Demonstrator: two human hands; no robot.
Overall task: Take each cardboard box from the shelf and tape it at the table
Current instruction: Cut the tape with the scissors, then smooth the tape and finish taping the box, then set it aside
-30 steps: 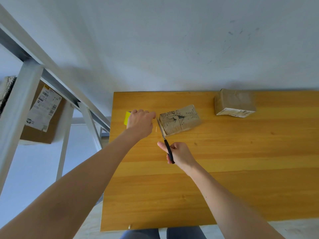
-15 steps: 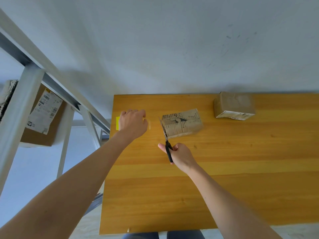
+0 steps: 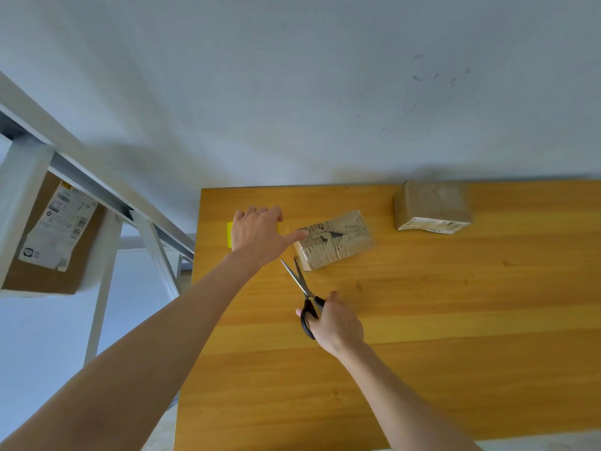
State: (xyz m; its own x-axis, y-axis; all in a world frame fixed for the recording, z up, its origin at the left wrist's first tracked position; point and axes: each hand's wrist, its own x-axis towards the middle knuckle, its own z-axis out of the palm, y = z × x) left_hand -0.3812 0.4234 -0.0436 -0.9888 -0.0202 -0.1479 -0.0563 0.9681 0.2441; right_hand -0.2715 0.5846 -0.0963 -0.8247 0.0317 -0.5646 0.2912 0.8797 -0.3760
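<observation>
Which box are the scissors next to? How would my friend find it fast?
Look at the yellow wooden table. Two boxes sit near its far edge; pick the left box, just past the open scissors, beside the thumb of the left hand. Its top is torn with black print, while the other box is plain with a white label.

A plain packing room: wooden table [image 3: 422,320] against white wall [image 3: 292,92], metal shelf [image 3: 97,177] holding labelled cardboard box [image 3: 48,242].
</observation>
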